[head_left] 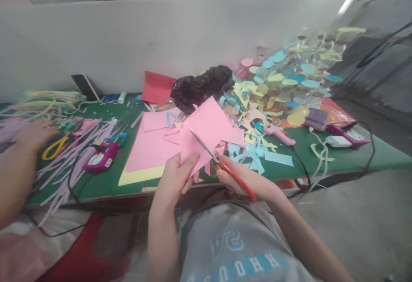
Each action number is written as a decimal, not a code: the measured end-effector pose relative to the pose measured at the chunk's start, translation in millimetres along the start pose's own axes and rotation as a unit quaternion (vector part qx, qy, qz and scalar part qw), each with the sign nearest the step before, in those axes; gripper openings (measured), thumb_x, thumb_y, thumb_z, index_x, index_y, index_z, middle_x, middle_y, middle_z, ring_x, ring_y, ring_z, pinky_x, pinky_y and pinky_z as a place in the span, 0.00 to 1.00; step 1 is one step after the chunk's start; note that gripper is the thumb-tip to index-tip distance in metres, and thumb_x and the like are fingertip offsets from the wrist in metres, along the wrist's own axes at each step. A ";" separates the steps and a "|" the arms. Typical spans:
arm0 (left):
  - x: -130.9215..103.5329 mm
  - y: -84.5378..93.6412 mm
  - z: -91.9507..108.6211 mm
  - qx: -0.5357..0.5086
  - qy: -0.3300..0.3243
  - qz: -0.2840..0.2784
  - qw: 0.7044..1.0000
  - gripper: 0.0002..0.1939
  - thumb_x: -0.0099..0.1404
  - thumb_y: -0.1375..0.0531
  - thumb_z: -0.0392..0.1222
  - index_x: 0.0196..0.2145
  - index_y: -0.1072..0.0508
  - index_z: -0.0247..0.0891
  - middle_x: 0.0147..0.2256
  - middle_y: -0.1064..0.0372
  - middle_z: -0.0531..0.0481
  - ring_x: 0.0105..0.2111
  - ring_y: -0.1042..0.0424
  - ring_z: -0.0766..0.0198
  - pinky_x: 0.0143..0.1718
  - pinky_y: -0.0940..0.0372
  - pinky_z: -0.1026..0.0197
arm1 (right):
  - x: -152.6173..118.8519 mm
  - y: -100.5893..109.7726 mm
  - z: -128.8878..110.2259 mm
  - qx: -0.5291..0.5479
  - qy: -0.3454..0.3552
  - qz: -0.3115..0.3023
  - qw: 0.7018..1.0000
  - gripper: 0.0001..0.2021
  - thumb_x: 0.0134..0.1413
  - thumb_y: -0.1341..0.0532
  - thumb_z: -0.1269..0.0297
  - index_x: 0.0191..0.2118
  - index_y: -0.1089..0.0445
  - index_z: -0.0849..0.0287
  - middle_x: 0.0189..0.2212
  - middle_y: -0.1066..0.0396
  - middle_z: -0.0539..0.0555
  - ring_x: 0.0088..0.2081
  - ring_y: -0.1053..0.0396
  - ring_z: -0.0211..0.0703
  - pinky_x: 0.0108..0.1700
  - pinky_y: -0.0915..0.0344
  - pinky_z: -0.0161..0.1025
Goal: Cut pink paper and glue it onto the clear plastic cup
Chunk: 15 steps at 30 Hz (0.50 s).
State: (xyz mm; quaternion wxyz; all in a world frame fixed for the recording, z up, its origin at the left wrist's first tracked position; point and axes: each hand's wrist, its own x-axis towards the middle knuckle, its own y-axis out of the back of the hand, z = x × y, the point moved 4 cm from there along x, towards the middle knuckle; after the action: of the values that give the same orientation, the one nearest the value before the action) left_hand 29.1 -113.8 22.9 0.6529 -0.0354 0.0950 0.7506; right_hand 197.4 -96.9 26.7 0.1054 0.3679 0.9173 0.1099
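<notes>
My left hand (177,177) pinches the lower left part of a pink paper sheet (209,121), thumb on top. The sheet is held up over the front of the table. In my right hand (236,172) are scissors (240,180) with red-orange handles. Their metal blades lie across the lower part of the pink sheet, pointing up and left. Whether the blades are spread cannot be made out. Larger pink sheets (138,153) and a yellow sheet (128,178) rest on the table just left of my hands.
Blue and yellow paper scraps (254,157) lie right of my hands, beside a pink glue gun (280,135). A black plastic bag (202,85) stands behind. Bottles with paper discs (310,68) fill the back right. A co-worker's arm (19,166) reaches in among purple strips (69,162) at left.
</notes>
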 end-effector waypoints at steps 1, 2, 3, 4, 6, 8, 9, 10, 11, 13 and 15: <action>0.3 -0.9 -1.4 0.000 0.006 -0.014 1.000 0.21 0.62 0.41 0.54 0.21 0.34 0.36 0.13 0.37 0.56 0.07 0.53 0.77 0.10 0.60 0.70 | -0.2 -0.3 -1.3 -0.005 0.009 -0.007 1.000 0.17 0.63 0.48 0.46 0.33 0.49 0.53 0.25 0.44 0.44 0.24 0.44 0.35 0.27 0.39 0.36; 0.7 -2.0 -2.6 0.002 0.011 -0.029 1.000 0.21 0.62 0.41 0.55 0.21 0.34 0.36 0.12 0.37 0.56 0.07 0.53 0.77 0.11 0.60 0.70 | -0.2 -0.4 -1.8 -0.011 0.011 -0.009 1.000 0.16 0.63 0.48 0.47 0.34 0.49 0.53 0.26 0.44 0.45 0.24 0.43 0.36 0.28 0.38 0.37; 0.9 -3.2 -3.6 0.004 0.016 -0.042 0.999 0.21 0.62 0.41 0.55 0.21 0.34 0.36 0.12 0.38 0.56 0.07 0.53 0.77 0.11 0.60 0.70 | 0.0 -0.2 -1.6 -0.020 0.009 -0.005 1.000 0.15 0.64 0.49 0.48 0.35 0.49 0.53 0.26 0.44 0.45 0.25 0.43 0.36 0.29 0.38 0.38; 1.2 -4.0 -4.3 0.005 0.019 -0.051 0.998 0.21 0.62 0.41 0.55 0.21 0.34 0.36 0.12 0.39 0.56 0.07 0.53 0.77 0.11 0.60 0.70 | 0.3 0.4 -1.1 -0.029 0.006 0.005 1.000 0.14 0.64 0.50 0.48 0.35 0.49 0.53 0.26 0.44 0.45 0.25 0.43 0.37 0.29 0.38 0.39; 1.5 -4.6 -5.0 0.005 0.025 -0.054 0.998 0.21 0.62 0.41 0.56 0.22 0.34 0.36 0.10 0.41 0.57 0.07 0.53 0.76 0.11 0.60 0.70 | 1.1 1.1 0.5 -0.038 0.004 0.023 0.999 0.14 0.64 0.50 0.49 0.36 0.48 0.54 0.27 0.45 0.45 0.26 0.44 0.37 0.30 0.38 0.39; 1.5 -3.7 -5.5 0.002 0.034 -0.044 0.998 0.20 0.62 0.40 0.56 0.23 0.34 0.37 0.10 0.42 0.58 0.07 0.54 0.76 0.11 0.60 0.70 | 2.2 0.8 2.8 -0.034 0.002 0.031 0.999 0.15 0.64 0.49 0.47 0.37 0.46 0.54 0.28 0.45 0.45 0.27 0.45 0.37 0.30 0.40 0.38; 1.4 -3.0 -5.8 0.001 0.039 -0.040 0.998 0.20 0.61 0.40 0.56 0.23 0.34 0.37 0.10 0.42 0.59 0.07 0.54 0.76 0.11 0.60 0.70 | 2.7 1.0 4.1 -0.030 -0.003 0.037 0.999 0.15 0.64 0.49 0.47 0.37 0.45 0.54 0.29 0.44 0.45 0.27 0.46 0.36 0.30 0.41 0.36; 1.2 -2.3 -6.2 0.000 0.044 -0.036 0.998 0.19 0.61 0.39 0.55 0.24 0.34 0.37 0.10 0.42 0.59 0.07 0.54 0.76 0.11 0.60 0.70 | 3.0 1.2 5.3 -0.028 -0.011 0.044 0.999 0.16 0.63 0.48 0.46 0.38 0.44 0.55 0.29 0.43 0.46 0.28 0.46 0.36 0.30 0.42 0.36; 1.0 -1.6 -6.5 0.000 0.048 -0.035 0.998 0.19 0.61 0.39 0.55 0.24 0.34 0.37 0.10 0.42 0.59 0.07 0.54 0.76 0.11 0.60 0.70 | 3.3 1.4 6.2 -0.026 -0.020 0.048 0.998 0.17 0.63 0.47 0.45 0.38 0.43 0.55 0.29 0.42 0.46 0.28 0.46 0.36 0.30 0.42 0.35; 0.9 -0.5 -7.4 0.002 0.056 -0.041 0.998 0.20 0.61 0.39 0.56 0.23 0.35 0.38 0.09 0.44 0.59 0.07 0.55 0.76 0.11 0.60 0.69 | 3.5 1.3 5.9 -0.025 -0.032 0.047 0.998 0.19 0.62 0.47 0.43 0.38 0.42 0.56 0.29 0.41 0.46 0.28 0.45 0.35 0.30 0.43 0.34; 1.1 0.8 -8.4 0.012 0.061 -0.054 0.997 0.21 0.62 0.40 0.57 0.21 0.37 0.39 0.08 0.47 0.60 0.07 0.55 0.76 0.11 0.59 0.69 | 4.2 1.4 3.0 -0.026 -0.030 0.047 0.998 0.20 0.60 0.44 0.42 0.38 0.41 0.56 0.28 0.40 0.46 0.28 0.45 0.35 0.30 0.43 0.34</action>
State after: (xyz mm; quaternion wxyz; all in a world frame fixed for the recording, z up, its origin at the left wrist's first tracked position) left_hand 27.6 -114.4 14.5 0.6857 -0.0781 0.1413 0.7097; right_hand 196.2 -92.7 23.7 0.1371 0.4109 0.8922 0.1278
